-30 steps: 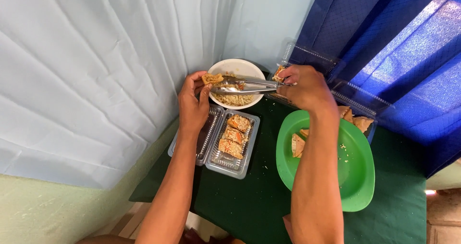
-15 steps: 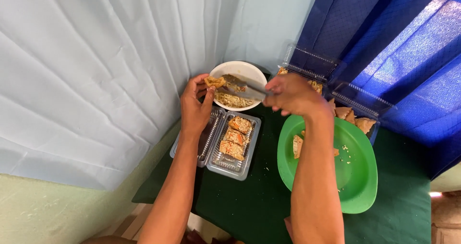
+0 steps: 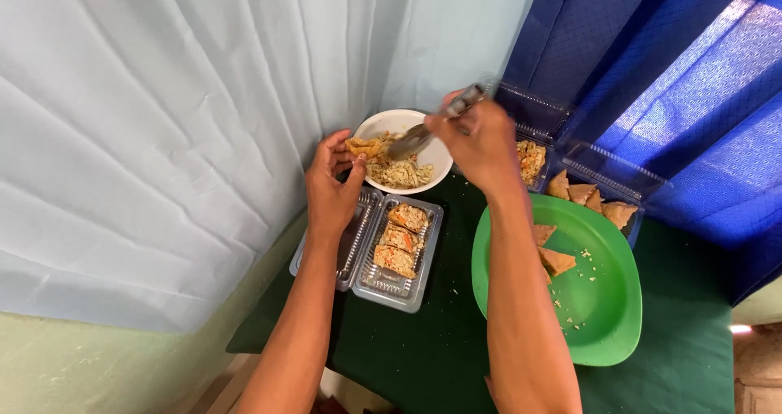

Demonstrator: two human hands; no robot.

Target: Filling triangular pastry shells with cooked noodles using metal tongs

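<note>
The desk [image 3: 456, 357], under a dark green cloth, carries everything, and the white bowl [image 3: 401, 149] near its far edge serves as the landmark. Right of the bowl and nearer the person lies a green plate [image 3: 603, 316] with a few fried triangles on it. Directly in front of the bowl sits an open clear tray [image 3: 395, 255] holding three filled pieces in a row. Beyond the plate, right of the bowl, stand two more clear boxes [image 3: 586, 169] with fried pieces inside.

The right hand [image 3: 481, 141] hangs over the bowl's right rim, closed around a metal spoon [image 3: 423, 133] whose blade dips toward the shredded filling [image 3: 399, 172] in the bowl. The left hand [image 3: 332, 190] is at the bowl's left rim, fingers pinched on a folded pastry piece [image 3: 365, 147] held just above the filling.

To do the filling well, the person likely needs a modest scoop, the pastry held over the bowl so that spills fall back in, and its open side tilted toward the spoon.
</note>
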